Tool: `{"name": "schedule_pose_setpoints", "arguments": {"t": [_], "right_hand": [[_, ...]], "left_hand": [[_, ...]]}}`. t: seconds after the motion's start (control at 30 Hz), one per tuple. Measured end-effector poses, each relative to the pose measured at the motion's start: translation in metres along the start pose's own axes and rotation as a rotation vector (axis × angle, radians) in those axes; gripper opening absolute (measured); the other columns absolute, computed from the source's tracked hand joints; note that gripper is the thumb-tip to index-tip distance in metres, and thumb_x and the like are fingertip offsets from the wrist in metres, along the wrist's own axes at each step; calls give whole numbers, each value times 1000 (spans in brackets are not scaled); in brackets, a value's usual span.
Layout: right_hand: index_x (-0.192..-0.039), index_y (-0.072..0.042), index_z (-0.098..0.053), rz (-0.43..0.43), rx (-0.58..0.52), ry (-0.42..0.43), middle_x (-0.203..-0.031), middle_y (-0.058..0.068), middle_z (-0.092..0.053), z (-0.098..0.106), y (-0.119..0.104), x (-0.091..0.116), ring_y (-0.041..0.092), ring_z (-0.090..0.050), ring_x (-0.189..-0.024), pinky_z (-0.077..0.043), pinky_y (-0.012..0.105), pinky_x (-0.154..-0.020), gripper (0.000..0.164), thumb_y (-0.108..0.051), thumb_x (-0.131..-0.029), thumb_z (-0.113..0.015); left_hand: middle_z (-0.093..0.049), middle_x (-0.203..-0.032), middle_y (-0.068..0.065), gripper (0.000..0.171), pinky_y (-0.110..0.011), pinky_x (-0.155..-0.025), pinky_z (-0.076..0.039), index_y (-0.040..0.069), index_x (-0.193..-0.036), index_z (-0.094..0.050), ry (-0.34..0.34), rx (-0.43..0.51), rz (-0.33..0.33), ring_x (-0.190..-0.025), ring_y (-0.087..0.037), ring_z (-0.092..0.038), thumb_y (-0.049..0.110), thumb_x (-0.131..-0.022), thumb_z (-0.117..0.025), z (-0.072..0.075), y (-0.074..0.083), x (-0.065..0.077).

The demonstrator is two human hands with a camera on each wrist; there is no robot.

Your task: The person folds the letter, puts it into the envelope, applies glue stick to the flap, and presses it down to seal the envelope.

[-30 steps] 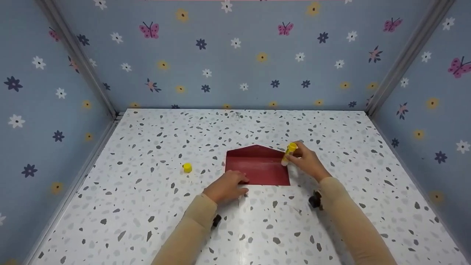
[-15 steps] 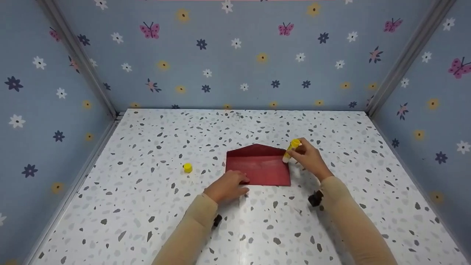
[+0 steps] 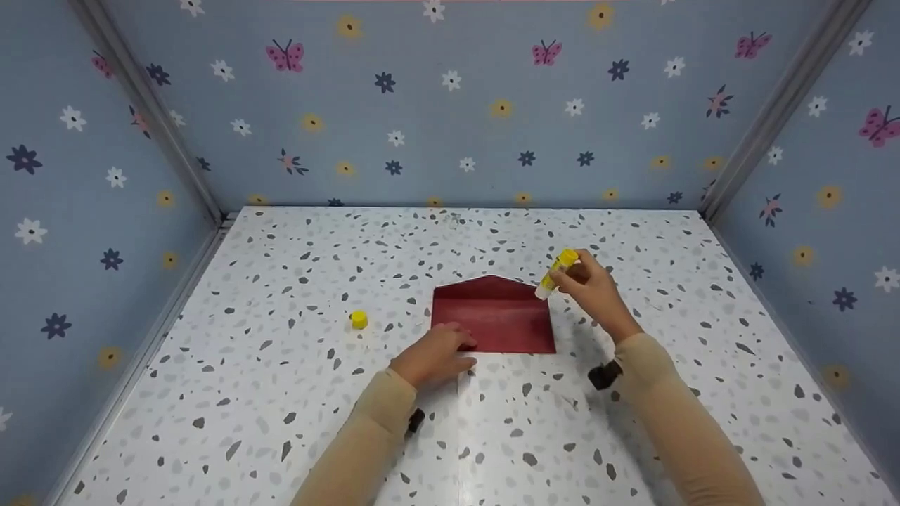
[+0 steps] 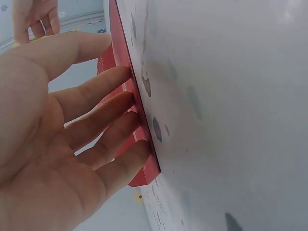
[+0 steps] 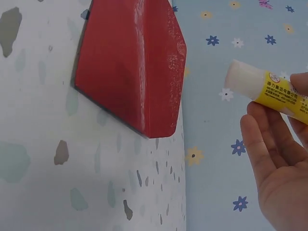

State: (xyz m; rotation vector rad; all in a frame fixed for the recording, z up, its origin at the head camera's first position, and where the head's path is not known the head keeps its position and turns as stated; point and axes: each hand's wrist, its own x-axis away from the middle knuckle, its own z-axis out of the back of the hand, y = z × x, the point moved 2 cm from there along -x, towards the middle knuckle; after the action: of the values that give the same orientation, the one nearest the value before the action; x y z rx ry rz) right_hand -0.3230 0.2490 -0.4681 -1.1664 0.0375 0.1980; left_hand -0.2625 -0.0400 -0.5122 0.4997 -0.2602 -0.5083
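A red envelope (image 3: 503,327) lies on the speckled table with its pointed flap (image 3: 489,287) unfolded toward the back wall. My left hand (image 3: 434,355) rests its fingertips on the envelope's near left part; the left wrist view shows those fingers (image 4: 108,101) fairly straight on the red paper. In my right hand (image 3: 594,292) I pinch an uncapped yellow glue stick (image 3: 557,273), tilted, its white end pointing down near the envelope's right corner. Whitish smears run along the fold and flap in the right wrist view, where the glue stick (image 5: 281,94) hangs apart from the paper.
The yellow glue cap (image 3: 359,320) stands on the table left of the envelope. Blue flowered walls (image 3: 450,105) close off the back and both sides of the speckled table (image 3: 316,267). A dark wrist device (image 3: 603,375) hangs under the right sleeve.
My right hand has lifted the glue stick up and away from the envelope's right edge, toward the back. The left hand and the envelope have stayed put.
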Motion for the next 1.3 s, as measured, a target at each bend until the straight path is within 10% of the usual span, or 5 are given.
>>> {"name": "schedule_pose_setpoints", "arguments": {"t": [0.97, 1.17, 1.3], "right_hand": [[-129, 2, -41, -54, -392, 35, -126, 23, -47, -13, -25, 11, 32, -57, -117, -52, 32, -95, 43, -17, -99, -64], [-127, 4, -42, 11, -468, 70, -124, 21, -47, -19, -30, 14, 30, -57, -114, -51, 37, -97, 40, -9, -97, -65], [-123, 3, -46, 53, -466, 89, -117, 19, -52, -23, -33, 15, 31, -60, -107, -52, 39, -96, 35, -9, -97, -66]], "left_hand": [[-65, -115, 4, 27, -32, -98, -48, 12, -120, -73, 30, 59, -67, -108, -14, -58, 26, -98, -65, 3, -4, 0], [-68, -121, 1, 28, -34, -101, -47, 8, -124, -70, 124, 249, -232, -116, -15, -59, 20, -99, -64, 5, 10, -4], [-66, -126, -1, 33, -36, -101, -48, 12, -130, -67, 159, 497, -212, -116, -14, -60, 26, -100, -64, 6, 20, -9]]}}
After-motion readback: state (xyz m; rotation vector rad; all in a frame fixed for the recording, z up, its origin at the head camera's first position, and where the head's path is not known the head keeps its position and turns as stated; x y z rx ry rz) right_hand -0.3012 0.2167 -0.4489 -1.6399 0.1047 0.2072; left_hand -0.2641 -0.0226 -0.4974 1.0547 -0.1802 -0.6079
